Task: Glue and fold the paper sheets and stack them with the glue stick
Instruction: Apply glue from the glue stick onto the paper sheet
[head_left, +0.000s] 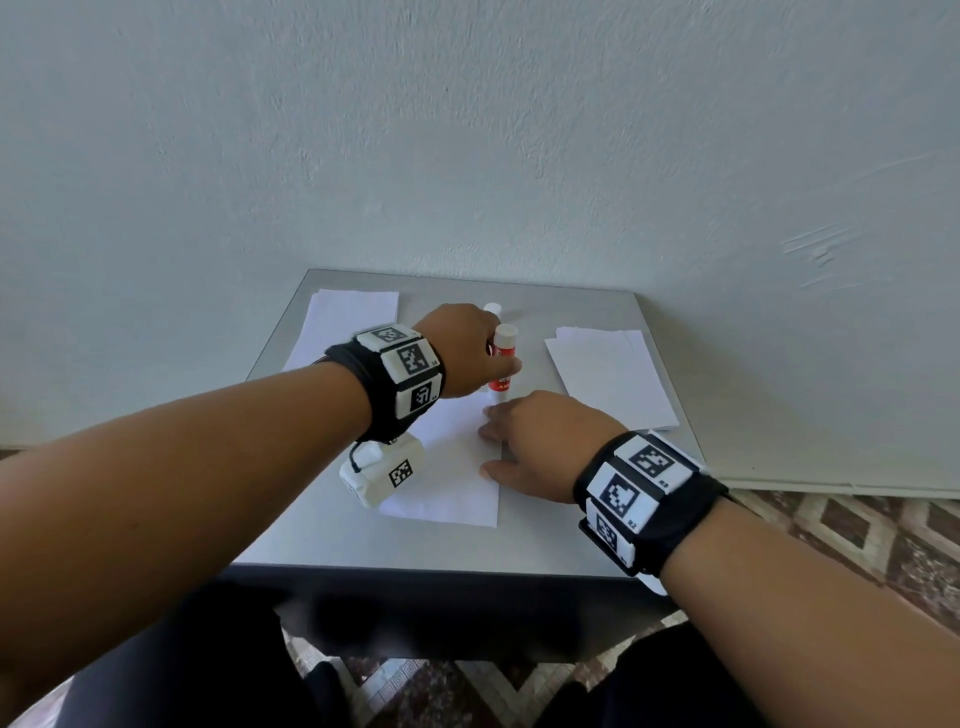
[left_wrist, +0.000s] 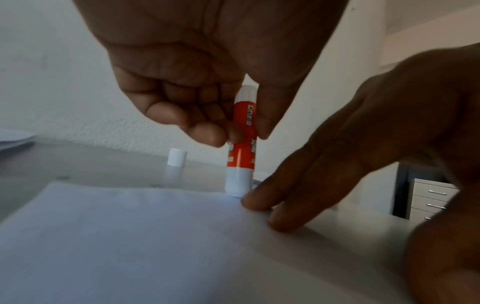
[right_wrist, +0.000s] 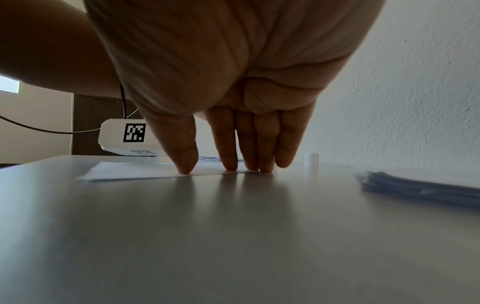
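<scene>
My left hand (head_left: 475, 353) grips an orange and white glue stick (head_left: 503, 364) upright, tip down on the far right corner of a white sheet (head_left: 452, 467) lying mid-table. In the left wrist view the glue stick (left_wrist: 242, 144) is pinched between thumb and fingers, its white end on the sheet (left_wrist: 130, 236). My right hand (head_left: 524, 447) presses the sheet's right edge with straight fingers (right_wrist: 230, 152). The stick's white cap (head_left: 492, 309) stands behind on the table, also seen in the left wrist view as the cap (left_wrist: 177, 157).
A small grey table (head_left: 545, 540) stands against a pale wall. One pile of white sheets (head_left: 343, 327) lies at the back left, another pile (head_left: 610, 374) at the right. A set of drawers (left_wrist: 428, 197) stands beyond the table. Patterned floor lies around.
</scene>
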